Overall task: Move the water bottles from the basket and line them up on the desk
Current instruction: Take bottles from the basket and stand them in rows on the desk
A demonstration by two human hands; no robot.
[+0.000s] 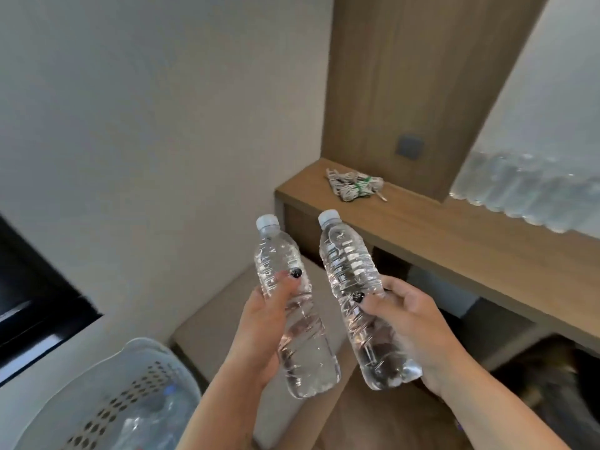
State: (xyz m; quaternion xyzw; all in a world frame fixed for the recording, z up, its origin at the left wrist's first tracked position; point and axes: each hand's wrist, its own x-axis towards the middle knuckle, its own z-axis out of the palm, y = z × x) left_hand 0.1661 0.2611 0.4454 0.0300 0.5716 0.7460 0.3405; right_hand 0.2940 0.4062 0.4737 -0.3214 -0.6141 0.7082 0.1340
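Observation:
My left hand (259, 323) grips a clear water bottle (285, 280) with a white cap, tilted up and away from me. My right hand (412, 326) holds a second clear bottle (350, 264) the same way, just to the right of the first. Both bottles hang in the air, short of the wooden desk (454, 235). A row of several clear bottles (532, 190) stands along the desk's back at the right, blurred. The white perforated basket (107, 404) sits at the lower left, and more clear bottles (152, 420) show inside it.
A bundle of grey cord (354, 186) tied with a green band lies on the desk's left end. A wooden wall panel (406, 86) with a grey socket rises behind it. A dark window frame (35, 303) is at the left. Open shelves run under the desk.

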